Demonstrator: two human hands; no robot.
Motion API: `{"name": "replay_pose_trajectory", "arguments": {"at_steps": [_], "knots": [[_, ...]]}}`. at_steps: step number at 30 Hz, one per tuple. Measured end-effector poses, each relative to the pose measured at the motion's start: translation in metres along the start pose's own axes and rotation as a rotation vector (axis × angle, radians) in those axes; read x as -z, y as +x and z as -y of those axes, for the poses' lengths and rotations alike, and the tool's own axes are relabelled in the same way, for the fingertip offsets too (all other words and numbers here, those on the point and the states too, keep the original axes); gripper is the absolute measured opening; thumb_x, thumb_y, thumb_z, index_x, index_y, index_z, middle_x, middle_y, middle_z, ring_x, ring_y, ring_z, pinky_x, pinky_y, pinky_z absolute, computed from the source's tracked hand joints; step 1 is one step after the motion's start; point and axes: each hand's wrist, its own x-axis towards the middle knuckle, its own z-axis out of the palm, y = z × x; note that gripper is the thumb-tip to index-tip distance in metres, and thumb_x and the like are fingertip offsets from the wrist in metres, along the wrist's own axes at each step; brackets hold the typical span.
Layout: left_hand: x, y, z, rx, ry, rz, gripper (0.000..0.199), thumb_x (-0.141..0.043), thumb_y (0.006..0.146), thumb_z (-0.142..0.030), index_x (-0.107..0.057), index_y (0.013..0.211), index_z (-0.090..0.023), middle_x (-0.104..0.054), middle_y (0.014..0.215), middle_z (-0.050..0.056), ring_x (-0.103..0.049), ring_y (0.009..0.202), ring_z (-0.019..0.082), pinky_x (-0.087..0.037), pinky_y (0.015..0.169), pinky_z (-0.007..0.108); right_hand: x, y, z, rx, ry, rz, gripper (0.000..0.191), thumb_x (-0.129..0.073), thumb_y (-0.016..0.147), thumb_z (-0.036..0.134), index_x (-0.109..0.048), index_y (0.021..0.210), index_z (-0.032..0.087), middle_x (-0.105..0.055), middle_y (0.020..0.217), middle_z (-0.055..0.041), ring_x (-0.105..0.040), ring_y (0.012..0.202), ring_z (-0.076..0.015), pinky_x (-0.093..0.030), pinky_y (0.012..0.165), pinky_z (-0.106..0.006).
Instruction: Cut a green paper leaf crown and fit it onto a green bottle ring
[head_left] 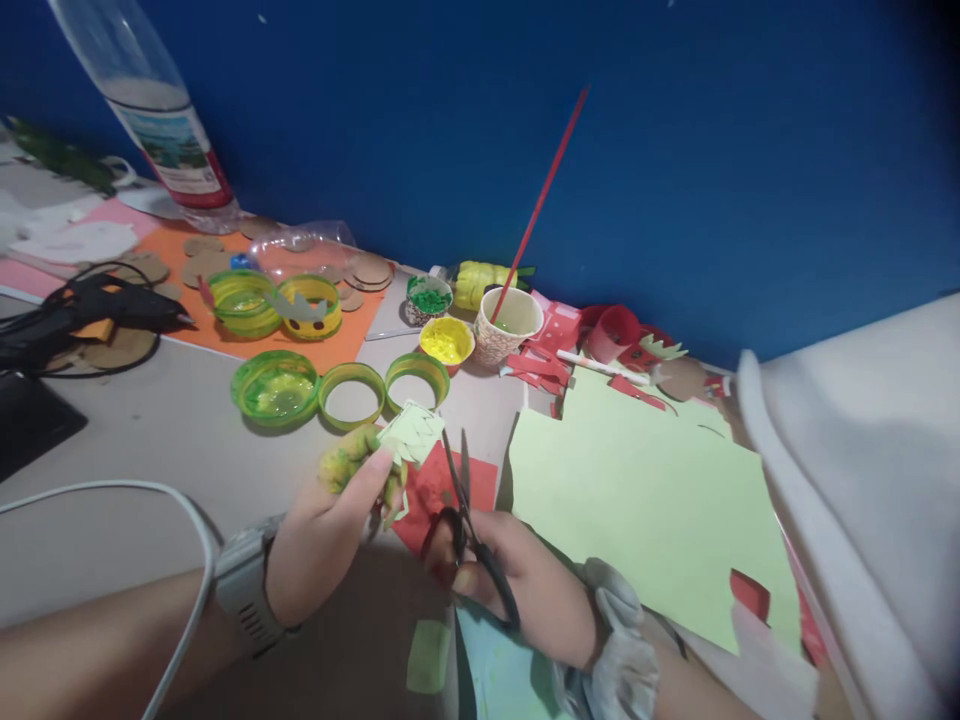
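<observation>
My left hand (349, 490), its fingertips smeared yellow-green, pinches a small pale green paper piece (412, 432) with zigzag lines drawn on it. In my right hand (499, 565) is a pair of black-handled scissors (463, 490), blades slightly apart and pointing away from me. The blades stand just right of the paper, and I cannot tell whether they touch it. Red paper (480, 480) lies beneath, between the hands. Beyond my left hand sit green-and-yellow painted rings (351, 397) and a painted shallow cup (275, 390).
Behind are a yellow paint cup (448, 342), a green paint cup (429, 298) and a paper cup (508, 325) holding a red stick. A large pale green sheet (637, 500) lies right. At left are a glue gun (112, 305), a tall bottle (161, 130) and a white cable (184, 505).
</observation>
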Motion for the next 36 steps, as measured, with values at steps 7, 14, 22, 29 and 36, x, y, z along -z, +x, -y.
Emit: {"name": "replay_pose_trajectory", "arguments": {"at_steps": [7, 14, 22, 29, 36], "knots": [[-0.002, -0.006, -0.013, -0.029, 0.139, 0.269, 0.032, -0.05, 0.092, -0.037, -0.056, 0.067, -0.019, -0.055, 0.064, -0.001, -0.052, 0.064, 0.012, -0.048, 0.064, 0.021, -0.002, 0.0, 0.005, 0.222, 0.136, -0.153, 0.046, -0.047, 0.09, 0.059, -0.053, 0.081, 0.015, -0.049, 0.072, -0.0003, -0.043, 0.063, -0.0104, -0.038, 0.06, -0.022], [0.002, -0.009, -0.01, 0.028, 0.284, 0.537, 0.04, -0.045, 0.092, -0.049, -0.054, 0.065, -0.019, -0.044, 0.056, -0.003, -0.039, 0.052, 0.011, -0.037, 0.048, 0.021, 0.001, 0.006, -0.004, 0.045, 0.274, -0.266, 0.043, -0.056, 0.086, 0.057, -0.047, 0.078, 0.016, -0.044, 0.059, 0.0038, -0.038, 0.051, -0.0077, -0.033, 0.048, -0.02], [0.001, -0.008, -0.008, -0.13, 0.401, 0.427, 0.032, -0.047, 0.092, -0.041, -0.057, 0.07, -0.021, -0.06, 0.067, 0.0, -0.055, 0.065, 0.014, -0.047, 0.062, 0.021, 0.001, 0.006, -0.003, 0.038, 0.359, -0.282, 0.045, -0.063, 0.079, 0.058, -0.045, 0.082, 0.017, -0.046, 0.057, 0.0054, -0.042, 0.05, -0.0081, -0.036, 0.048, -0.021], [-0.007, -0.006, -0.014, -0.226, 0.505, 0.607, 0.017, -0.047, 0.093, -0.025, -0.062, 0.085, -0.022, -0.066, 0.074, -0.003, -0.058, 0.067, 0.012, -0.048, 0.065, 0.019, 0.001, 0.008, -0.009, 0.097, 0.345, -0.389, 0.042, -0.064, 0.079, 0.056, -0.045, 0.082, 0.018, -0.043, 0.058, 0.0063, -0.04, 0.051, -0.0081, -0.034, 0.049, -0.021], [-0.003, -0.006, -0.011, -0.243, 0.435, 0.492, 0.021, -0.046, 0.094, -0.024, -0.059, 0.078, -0.023, -0.062, 0.071, -0.005, -0.058, 0.068, 0.011, -0.047, 0.073, 0.017, -0.001, 0.007, -0.009, 0.146, 0.383, -0.341, 0.04, -0.056, 0.086, 0.056, -0.046, 0.082, 0.017, -0.049, 0.061, 0.0035, -0.04, 0.051, -0.0081, -0.034, 0.051, -0.022]]}}
